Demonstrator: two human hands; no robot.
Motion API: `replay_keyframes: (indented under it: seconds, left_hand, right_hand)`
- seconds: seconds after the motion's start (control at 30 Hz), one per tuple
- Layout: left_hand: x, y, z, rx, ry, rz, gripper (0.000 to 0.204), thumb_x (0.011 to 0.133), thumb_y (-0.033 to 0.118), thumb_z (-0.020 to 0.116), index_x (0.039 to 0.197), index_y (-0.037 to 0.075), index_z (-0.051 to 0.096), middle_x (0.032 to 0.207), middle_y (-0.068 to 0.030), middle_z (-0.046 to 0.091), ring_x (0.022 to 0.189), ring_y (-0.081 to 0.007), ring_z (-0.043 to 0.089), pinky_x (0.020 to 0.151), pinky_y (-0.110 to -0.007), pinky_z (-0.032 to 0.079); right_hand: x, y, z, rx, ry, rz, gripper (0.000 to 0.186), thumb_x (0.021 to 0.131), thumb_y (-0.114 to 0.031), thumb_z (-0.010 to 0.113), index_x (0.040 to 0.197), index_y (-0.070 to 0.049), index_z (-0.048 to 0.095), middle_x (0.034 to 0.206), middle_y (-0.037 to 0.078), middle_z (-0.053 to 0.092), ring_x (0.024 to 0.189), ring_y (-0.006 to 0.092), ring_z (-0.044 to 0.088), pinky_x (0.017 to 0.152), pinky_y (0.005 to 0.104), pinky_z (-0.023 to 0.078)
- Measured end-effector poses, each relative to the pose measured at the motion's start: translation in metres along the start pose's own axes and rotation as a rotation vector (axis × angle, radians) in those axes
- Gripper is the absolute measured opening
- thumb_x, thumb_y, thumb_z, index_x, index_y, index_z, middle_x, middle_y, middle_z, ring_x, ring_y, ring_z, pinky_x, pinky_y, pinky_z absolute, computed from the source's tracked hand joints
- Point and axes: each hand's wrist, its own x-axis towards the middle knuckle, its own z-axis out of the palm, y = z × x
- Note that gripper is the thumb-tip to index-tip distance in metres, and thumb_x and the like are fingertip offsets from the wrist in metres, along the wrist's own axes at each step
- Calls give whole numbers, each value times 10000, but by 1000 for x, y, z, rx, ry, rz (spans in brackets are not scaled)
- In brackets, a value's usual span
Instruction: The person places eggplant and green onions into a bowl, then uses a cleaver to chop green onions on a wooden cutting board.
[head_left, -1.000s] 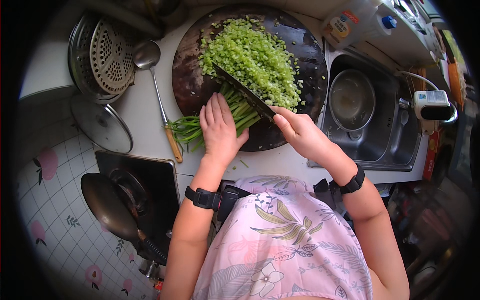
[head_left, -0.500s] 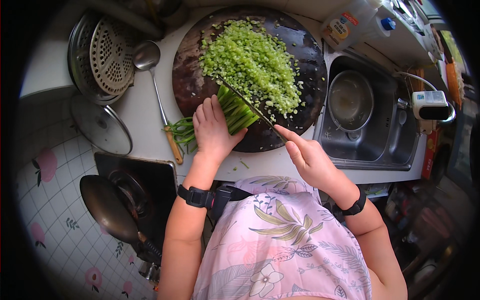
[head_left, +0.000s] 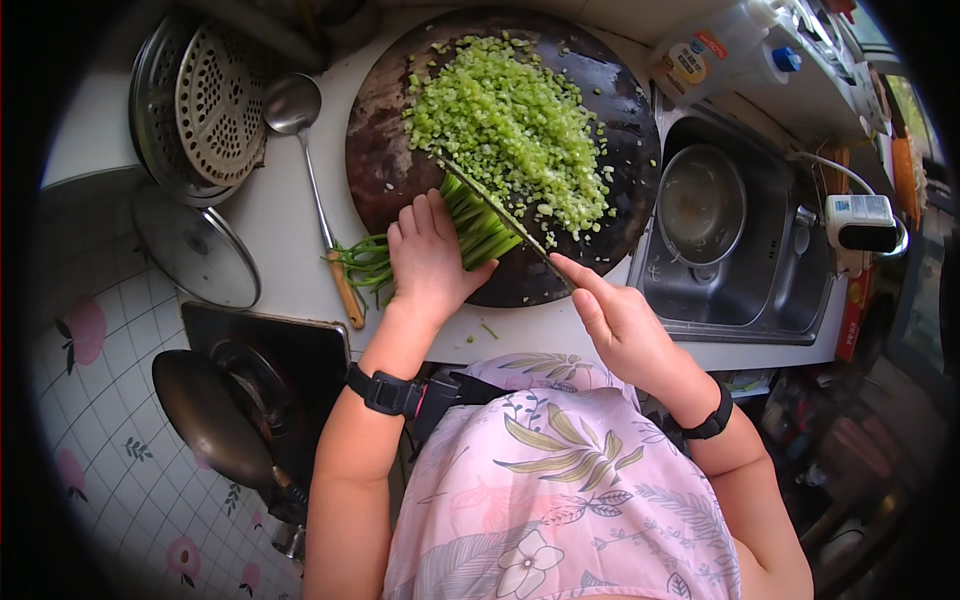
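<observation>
My left hand point(head_left: 430, 250) presses down on a bunch of thin green stalks point(head_left: 482, 228) on a round dark cutting board point(head_left: 400, 170). The stalks' thin ends stick out to the left of that hand. In my right hand point(head_left: 625, 325) is a kitchen knife point(head_left: 500, 212), its handle hidden in the grip. Its blade is seen edge-on, slanting along the cut ends of the bunch. Just beyond the blade lies a wide heap of chopped green stalks point(head_left: 510, 130), with loose bits scattered around it.
Left of the board lie a ladle point(head_left: 318, 190), a perforated steamer plate point(head_left: 222, 110) and a glass lid point(head_left: 205, 255). A wok point(head_left: 215, 415) is on the stove at lower left. A sink point(head_left: 775, 250) with a metal bowl point(head_left: 702, 205) is at right; bottles point(head_left: 690, 65) stand behind it.
The view has shifted slightly. Both hands, the knife and the stalks keep nearly the same places on the board.
</observation>
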Motion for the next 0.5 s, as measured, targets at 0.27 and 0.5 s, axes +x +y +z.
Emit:
replay_keyframes:
  seconds: [0.27, 0.5]
  left_hand:
    - [4, -2, -1, 77, -66, 34, 1068, 563, 534, 788, 1289, -115, 349, 1145, -161, 448, 997, -287, 439, 853, -368, 391]
    - [9, -5, 3, 80, -79, 51, 1043, 536, 532, 794, 1235, -137, 405, 1087, -158, 458, 956, -275, 444, 833, -346, 391]
  right_hand:
    - [3, -4, 0, 27, -46, 73, 421, 994, -241, 431, 1350, -16, 426, 642, 218, 560, 633, 392, 586, 612, 432, 458]
    - [46, -3, 11, 39, -61, 84, 391, 991, -219, 437, 1314, 1, 454, 625, 224, 553, 592, 390, 577, 597, 435, 456]
